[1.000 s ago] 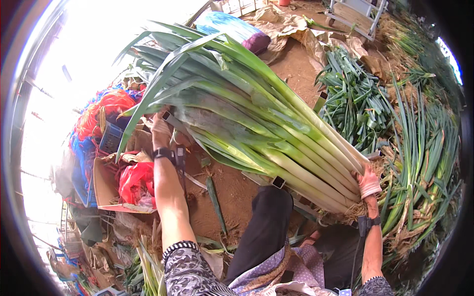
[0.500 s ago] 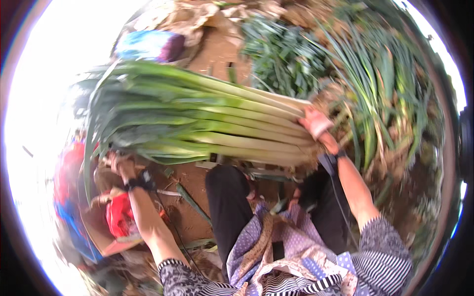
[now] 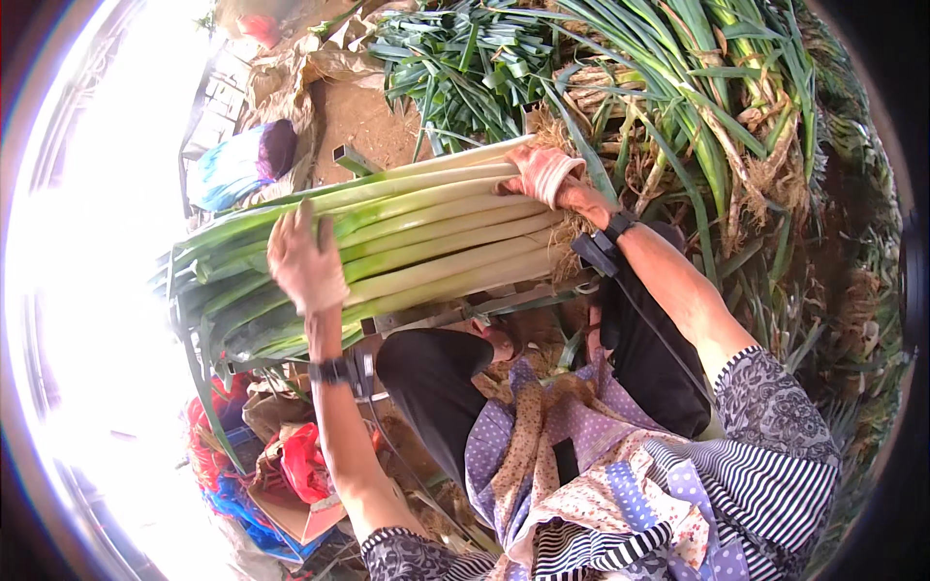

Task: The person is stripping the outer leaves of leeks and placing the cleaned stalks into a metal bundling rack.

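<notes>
A wide bundle of leeks (image 3: pixel 436 228) lies across a metal frame (image 3: pixel 455 302) in front of my knees, white stems and roots to the right, green leaves to the left. My left hand (image 3: pixel 307 257), in a pale glove and slightly blurred, is over the green part with its fingers stretched out. At the root end, my gloved right hand (image 3: pixel 544 174) has its fingers curled over the far upper stems, gripping them. Part of the frame is hidden under the bundle.
Cut green leaves (image 3: pixel 460 63) are heaped at the far side. More leeks with roots (image 3: pixel 717 107) are piled at the far right. A blue and purple bundle (image 3: pixel 242 165) sits at the far left. Near left are red plastic bags (image 3: pixel 305 463) and a cardboard box (image 3: pixel 291 513).
The leek bundle has come to rest lower on the frame. My left hand has moved from under the leaf end to over the leeks, while my right hand stays at the root end.
</notes>
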`<state>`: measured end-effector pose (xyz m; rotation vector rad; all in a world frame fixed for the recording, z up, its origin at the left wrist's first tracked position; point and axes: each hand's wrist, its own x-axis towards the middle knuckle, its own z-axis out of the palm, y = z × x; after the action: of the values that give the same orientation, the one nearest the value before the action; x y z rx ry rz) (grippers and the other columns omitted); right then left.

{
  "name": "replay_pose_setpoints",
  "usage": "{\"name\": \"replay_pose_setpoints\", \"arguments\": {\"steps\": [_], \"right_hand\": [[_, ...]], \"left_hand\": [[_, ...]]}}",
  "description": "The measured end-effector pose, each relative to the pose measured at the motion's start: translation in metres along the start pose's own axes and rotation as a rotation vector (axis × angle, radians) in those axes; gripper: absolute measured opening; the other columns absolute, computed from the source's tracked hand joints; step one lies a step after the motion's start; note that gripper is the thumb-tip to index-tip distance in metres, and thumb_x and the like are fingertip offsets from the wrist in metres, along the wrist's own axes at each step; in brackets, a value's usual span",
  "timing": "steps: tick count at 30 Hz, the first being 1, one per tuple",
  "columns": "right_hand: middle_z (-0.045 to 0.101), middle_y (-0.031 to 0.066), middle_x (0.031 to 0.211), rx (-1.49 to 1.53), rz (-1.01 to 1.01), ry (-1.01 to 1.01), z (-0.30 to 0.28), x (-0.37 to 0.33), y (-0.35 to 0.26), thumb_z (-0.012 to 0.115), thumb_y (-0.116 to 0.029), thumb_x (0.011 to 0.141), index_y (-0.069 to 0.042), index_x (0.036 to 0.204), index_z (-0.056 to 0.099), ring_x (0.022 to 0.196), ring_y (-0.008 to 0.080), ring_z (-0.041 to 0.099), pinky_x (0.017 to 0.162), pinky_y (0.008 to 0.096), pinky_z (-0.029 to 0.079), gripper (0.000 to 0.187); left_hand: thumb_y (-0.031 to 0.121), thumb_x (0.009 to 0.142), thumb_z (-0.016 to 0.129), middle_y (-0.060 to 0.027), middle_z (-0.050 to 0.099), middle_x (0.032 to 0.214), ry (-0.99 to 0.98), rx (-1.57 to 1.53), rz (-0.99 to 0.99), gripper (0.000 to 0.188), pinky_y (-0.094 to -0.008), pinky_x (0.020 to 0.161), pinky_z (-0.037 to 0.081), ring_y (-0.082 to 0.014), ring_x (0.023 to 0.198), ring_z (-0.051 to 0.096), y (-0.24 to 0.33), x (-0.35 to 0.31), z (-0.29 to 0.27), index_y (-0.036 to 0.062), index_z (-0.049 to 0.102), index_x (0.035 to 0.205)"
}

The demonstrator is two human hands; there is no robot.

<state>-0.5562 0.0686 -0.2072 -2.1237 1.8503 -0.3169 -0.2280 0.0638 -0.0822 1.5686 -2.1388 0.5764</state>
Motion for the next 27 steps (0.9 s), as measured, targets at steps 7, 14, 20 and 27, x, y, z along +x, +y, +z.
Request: {"name": "replay_pose_setpoints", "arguments": {"steps": [7, 14, 20, 27], "right_hand": [[0.060, 0.0184, 0.104, -0.046, -0.019, 0.010, 0.001, -0.004, -0.008, 0.058, -0.051, 0.079, -0.002, 0.104, 0.057, 0.093, 0.0329, 0.061, 0.077, 0.0432, 0.049, 0.055], [0.059, 0.0151, 0.108, -0.132, -0.221, 0.023, 0.005, 0.000, 0.009, 0.052, -0.054, 0.082, -0.008, 0.109, 0.060, 0.092, 0.0335, 0.060, 0.078, 0.0419, 0.049, 0.054], [0.064, 0.0148, 0.088, 0.156, 0.017, 0.076, -0.004, 0.018, 0.008, 0.060, -0.027, 0.079, -0.009, 0.095, 0.062, 0.083, 0.0315, 0.062, 0.075, 0.0404, 0.049, 0.024], [0.064, 0.0119, 0.096, -0.036, 0.046, -0.046, 0.002, 0.028, 0.013, 0.060, -0.033, 0.081, -0.011, 0.100, 0.065, 0.093, 0.0305, 0.061, 0.079, 0.0429, 0.050, 0.030]], "left_hand": [[0.038, 0.090, 0.046, -0.0116, 0.058, 0.111, -0.297, 0.291, 0.274, 0.040, -0.0408, 0.097, 0.036, -0.0277, 0.107, 0.051, -0.013, 0.016, 0.049, 0.0067, 0.059, 0.112], [0.038, 0.087, 0.051, -0.0122, 0.059, 0.106, -0.394, 0.215, 0.233, 0.039, -0.0407, 0.096, 0.037, -0.0283, 0.105, 0.052, -0.012, 0.024, 0.045, 0.0065, 0.060, 0.109], [0.028, 0.072, 0.067, -0.0161, 0.060, 0.111, -0.718, 0.022, 0.020, 0.040, -0.0391, 0.092, 0.043, -0.0320, 0.105, 0.055, -0.070, 0.070, 0.049, 0.0141, 0.064, 0.109], [0.023, 0.067, 0.075, -0.0123, 0.065, 0.102, -0.960, 0.088, -0.027, 0.037, -0.0349, 0.083, 0.047, -0.0282, 0.092, 0.062, -0.104, 0.089, 0.050, 0.0153, 0.068, 0.103]]}}
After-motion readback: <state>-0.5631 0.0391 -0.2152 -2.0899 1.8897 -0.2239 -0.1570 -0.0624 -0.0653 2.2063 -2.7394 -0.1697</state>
